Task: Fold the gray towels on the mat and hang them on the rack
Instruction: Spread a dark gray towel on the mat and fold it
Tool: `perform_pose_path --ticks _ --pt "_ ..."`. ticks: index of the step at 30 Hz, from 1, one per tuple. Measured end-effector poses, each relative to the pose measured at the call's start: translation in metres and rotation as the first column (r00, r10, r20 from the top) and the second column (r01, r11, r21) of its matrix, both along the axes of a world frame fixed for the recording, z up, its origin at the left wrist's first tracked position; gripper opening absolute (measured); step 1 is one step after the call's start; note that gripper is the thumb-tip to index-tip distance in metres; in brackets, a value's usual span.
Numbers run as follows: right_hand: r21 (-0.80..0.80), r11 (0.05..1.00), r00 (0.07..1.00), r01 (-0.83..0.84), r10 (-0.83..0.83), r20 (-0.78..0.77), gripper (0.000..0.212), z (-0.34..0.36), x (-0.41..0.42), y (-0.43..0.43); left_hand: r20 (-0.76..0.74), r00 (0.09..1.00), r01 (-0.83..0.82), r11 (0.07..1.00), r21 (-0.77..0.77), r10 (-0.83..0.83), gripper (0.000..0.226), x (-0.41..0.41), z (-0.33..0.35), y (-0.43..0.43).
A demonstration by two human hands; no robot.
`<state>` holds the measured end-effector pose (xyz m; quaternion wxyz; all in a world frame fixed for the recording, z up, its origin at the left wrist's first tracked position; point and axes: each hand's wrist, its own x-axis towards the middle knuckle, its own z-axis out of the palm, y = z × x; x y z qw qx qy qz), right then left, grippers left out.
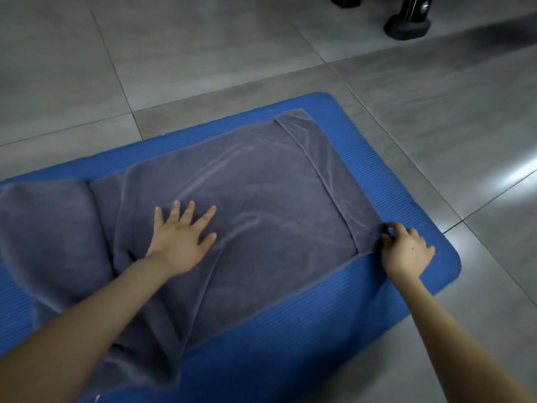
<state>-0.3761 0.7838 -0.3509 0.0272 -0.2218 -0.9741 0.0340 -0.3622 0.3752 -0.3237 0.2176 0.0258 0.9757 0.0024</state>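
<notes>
Folding step under way: gray towel (255, 205) spread on blue mat (290, 330). Left hand (180, 242) flat, fingers splayed, pressing towel middle. Right hand (406, 251) pinches near-right corner. Next, likely: lift corner leftward over pinned middle, edges aligned. Rack not visible.

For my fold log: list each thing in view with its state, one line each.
Mat: flat on the floor.
Towel: spread on the mat, creased at its near left.
Left grip: fingers spread, pressing flat on the towel.
Right grip: pinching the towel's near right corner.
Left cloth: on the mat; second towel or not, cannot tell.
Black foot: on the floor, cut off by the frame.
</notes>
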Motion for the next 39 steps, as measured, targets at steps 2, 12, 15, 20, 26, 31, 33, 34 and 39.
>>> perform_pose_path --ticks 2,12,15,20,26,31,33,34,39 --pt "0.075 0.995 0.998 0.064 -0.063 -0.014 0.026 0.006 0.001 -0.004 -0.010 0.998 0.066 0.997 -0.032 -0.066 0.065 0.015 0.017 -0.014" --pt "0.065 0.766 0.739 -0.639 0.636 -0.222 0.030 0.022 0.076 -0.203 -0.071 0.994 0.092 0.991 0.096 -0.085 0.060 0.133 0.076 -0.134" --pt "-0.062 0.576 0.570 -0.815 0.781 -0.254 0.027 0.022 0.116 -0.262 -0.094 0.993 -0.056 0.990 0.127 0.068 0.065 0.165 0.090 -0.164" --pt "-0.077 0.269 0.280 -0.960 0.910 -0.306 0.044 0.023 0.175 -0.318 -0.037 0.817 -0.547 0.794 0.266 0.576 0.020 0.212 0.077 -0.183" --pt "0.088 0.226 0.206 -0.970 0.960 -0.189 0.028 0.016 0.178 -0.334 0.134 0.513 -0.766 0.382 0.516 0.848 0.031 0.249 0.036 -0.161" --pt "-0.066 0.346 0.351 -0.936 0.900 -0.260 0.014 0.019 0.164 -0.320 0.357 0.223 -0.708 -0.100 0.699 0.907 0.021 0.247 0.017 -0.142" --pt "-0.230 0.467 0.515 -0.854 0.819 -0.252 0.014 0.027 0.161 -0.317 0.410 0.186 -0.664 -0.194 0.722 0.893 0.013 0.238 0.019 -0.131" --pt "-0.288 0.512 0.580 -0.809 0.776 -0.250 0.011 0.029 0.159 -0.315 0.419 0.191 -0.664 -0.197 0.721 0.888 0.013 0.233 0.020 -0.124" --pt "-0.428 0.634 0.736 -0.644 0.667 -0.119 0.018 0.040 0.152 -0.314 0.417 0.236 -0.719 -0.131 0.683 0.877 0.026 0.221 0.016 -0.103"
